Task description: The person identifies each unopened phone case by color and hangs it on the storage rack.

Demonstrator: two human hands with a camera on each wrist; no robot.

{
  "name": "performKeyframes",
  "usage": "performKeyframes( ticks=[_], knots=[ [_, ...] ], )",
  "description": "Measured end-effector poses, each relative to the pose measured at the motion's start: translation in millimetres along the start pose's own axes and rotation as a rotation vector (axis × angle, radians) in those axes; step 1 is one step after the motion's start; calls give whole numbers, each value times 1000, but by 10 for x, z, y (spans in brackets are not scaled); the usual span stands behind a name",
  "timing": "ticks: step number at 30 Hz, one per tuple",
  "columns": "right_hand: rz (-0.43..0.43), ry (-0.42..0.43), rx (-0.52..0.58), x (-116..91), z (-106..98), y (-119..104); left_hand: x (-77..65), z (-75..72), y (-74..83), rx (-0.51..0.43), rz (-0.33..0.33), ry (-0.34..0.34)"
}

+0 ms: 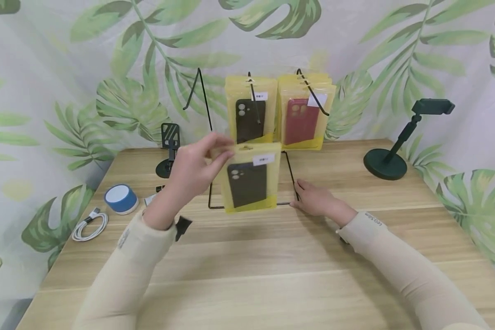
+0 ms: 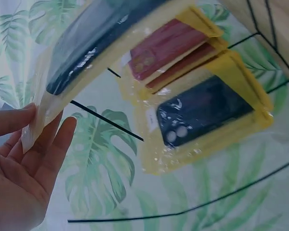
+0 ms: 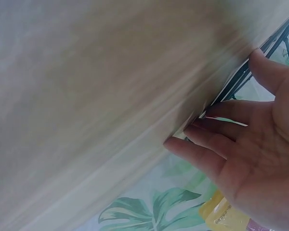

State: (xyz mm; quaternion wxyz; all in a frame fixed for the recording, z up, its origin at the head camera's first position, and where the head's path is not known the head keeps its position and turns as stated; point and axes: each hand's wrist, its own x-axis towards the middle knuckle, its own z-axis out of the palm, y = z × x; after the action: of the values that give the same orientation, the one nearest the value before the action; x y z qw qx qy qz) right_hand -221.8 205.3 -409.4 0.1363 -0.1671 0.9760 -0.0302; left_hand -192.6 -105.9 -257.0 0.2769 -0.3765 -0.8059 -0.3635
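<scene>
My left hand (image 1: 195, 165) pinches the top corner of a yellow clear-front bag (image 1: 251, 178) with a black phone case inside. In the left wrist view the bag (image 2: 82, 67) hangs between thumb and fingers, in front of the rack. Behind it, more yellow bags hang on the black wire display rack (image 1: 209, 169): black-case bags (image 1: 251, 112) on the middle hook and red-case bags (image 1: 303, 117) on the right hook. The left hook carries nothing. My right hand (image 1: 317, 199) holds the front right corner of the rack's base, thumb and fingers at the wire (image 3: 238, 79).
To the left stand a blue and white round device (image 1: 121, 198), a coiled white cable (image 1: 90, 225) and a small dark phone stand (image 1: 171, 146). A dark green stand (image 1: 389, 158) is at the back right. The wooden table (image 1: 247, 284) meets a leaf-patterned cloth behind.
</scene>
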Motion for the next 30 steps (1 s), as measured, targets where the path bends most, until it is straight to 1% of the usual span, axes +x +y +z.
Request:
performKeyframes(
  ticks=[3, 5, 7, 11, 15, 17, 22, 30],
  knots=[
    [4, 10, 3, 8, -35, -3, 212, 45, 31, -36, -9, 16],
    [11, 9, 4, 11, -37, -2, 324, 77, 41, -51, -35, 4],
    [16, 0, 6, 14, -23, -2, 398, 110, 34, -58, -62, -18],
    [15, -18, 13, 8, 19, -15, 472, 162, -7, -69, -93, -53],
    [19, -15, 28, 0, 3, -31, 534, 180, -74, -52, -96, -54],
    [23, -11, 30, -9, 1, -37, 561, 189, -120, -41, -113, -60],
    [20, -1, 14, -26, -17, -36, 648, 197, -249, 1, -187, -84],
    [-4, 8, 3, -38, -10, -41, 831, 259, -440, 115, -318, -62]
  ],
)
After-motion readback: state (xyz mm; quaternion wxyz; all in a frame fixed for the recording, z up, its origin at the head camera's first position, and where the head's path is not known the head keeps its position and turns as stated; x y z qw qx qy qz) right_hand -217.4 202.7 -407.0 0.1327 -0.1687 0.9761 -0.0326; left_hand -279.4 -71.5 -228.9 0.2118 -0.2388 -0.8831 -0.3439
